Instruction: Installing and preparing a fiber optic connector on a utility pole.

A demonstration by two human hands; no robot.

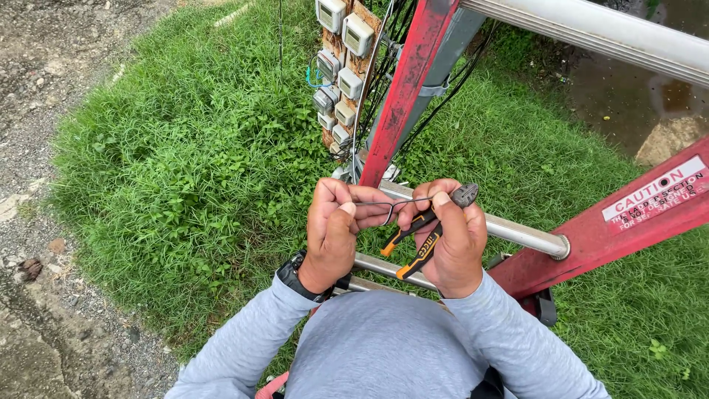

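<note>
My left hand (332,233) and my right hand (450,240) meet in front of my chest, high up on a red ladder (406,81). Together they pinch a thin grey wire (388,203) that runs between the thumbs and bends down into a hook. My right hand also holds a pair of pliers (428,225) with orange and black handles, their grey jaws sticking out past my index finger. A black watch sits on my left wrist. I wear grey long sleeves.
A grey pole (443,59) carries several grey meter boxes (343,44) on a board, with black cables running down it. Silver ladder rungs (517,233) cross under my hands. Far below lie grass (185,148), a gravel path (37,111) and a puddle (628,81).
</note>
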